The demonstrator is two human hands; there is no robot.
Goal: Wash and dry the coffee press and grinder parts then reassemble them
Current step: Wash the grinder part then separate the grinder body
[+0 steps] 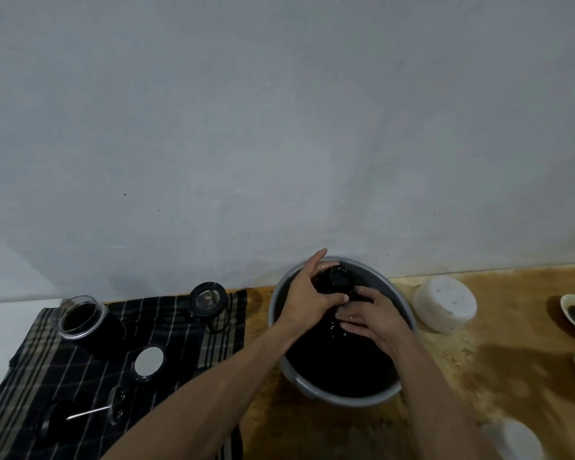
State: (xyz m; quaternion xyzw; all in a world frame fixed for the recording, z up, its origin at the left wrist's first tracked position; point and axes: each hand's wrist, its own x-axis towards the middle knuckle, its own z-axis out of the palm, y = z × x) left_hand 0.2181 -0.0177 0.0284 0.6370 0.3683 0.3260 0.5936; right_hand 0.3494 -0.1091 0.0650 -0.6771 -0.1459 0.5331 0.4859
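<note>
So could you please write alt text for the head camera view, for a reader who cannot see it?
Both hands, left hand and right hand, hold a black cylindrical part over a grey basin of dark water on a wooden counter. To the left, a striped cloth holds a glass jar, a round lid and a plunger.

A grey basin (405, 300) holds dark water beside a black cloth (186, 330) with pale stripes, on tan wood (478, 360).
</note>
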